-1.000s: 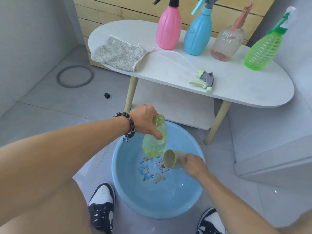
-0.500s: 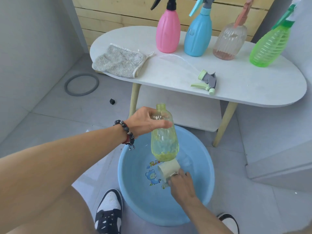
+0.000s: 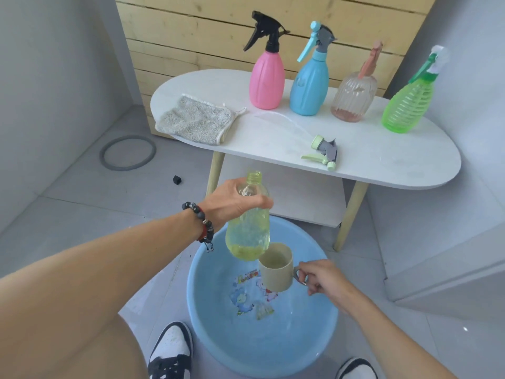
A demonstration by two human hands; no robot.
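L hand (image 3: 232,203) grips the yellow bottle (image 3: 247,231) round its upper part, fingers and thumb wrapped just under the neck; most of the body hangs below the fist w/ the uncapped neck sticking out above it. R hand (image 3: 319,277) pinches the handle of the beige cup (image 3: 276,269), cup body out to the left of the fingers. Both are held in the air over the blue basin (image 3: 196,296) on the floor. Bottle btm sits just beside the cup's far-left rim; can't tell if they touch.

Behind the basin is the white table (image 3: 382,160) w/ a loose spray head (image 3: 323,153) near its front edge, a grey cloth (image 3: 196,119) at the left end, and at the back a pink sprayer (image 3: 266,77), blue sprayer (image 3: 310,83), clear ribbed sprayer (image 3: 354,97) and green sprayer (image 3: 407,105). A grey ring (image 3: 128,153) lies on the floor to the left. Nothing stands between bottle and cup.

Bottle's long axis is near vertical, mouth up and leaning slightly left, pale yellow liquid pooled at the btm. Cup is mouth-up, handle to the right.
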